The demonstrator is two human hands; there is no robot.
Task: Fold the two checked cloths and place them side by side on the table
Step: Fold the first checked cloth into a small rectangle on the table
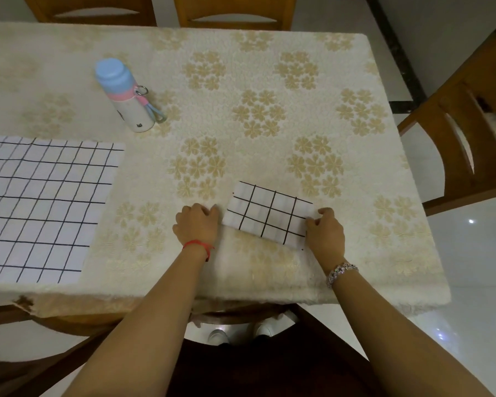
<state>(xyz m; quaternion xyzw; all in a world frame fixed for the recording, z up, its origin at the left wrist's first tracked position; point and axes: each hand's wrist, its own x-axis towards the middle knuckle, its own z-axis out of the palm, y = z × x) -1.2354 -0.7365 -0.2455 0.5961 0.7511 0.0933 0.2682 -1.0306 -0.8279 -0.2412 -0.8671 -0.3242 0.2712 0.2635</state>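
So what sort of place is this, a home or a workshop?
Most likely a home dining room: a table with a flowered cover, wooden chairs drawn up around it, and a small pastel water bottle standing on it. The folded checked cloth suggests ordinary housework.

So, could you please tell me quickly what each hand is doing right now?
Left hand: fingers curled, gripping the folded cloth at its left edge.
Right hand: pinching the same cloth's right edge.
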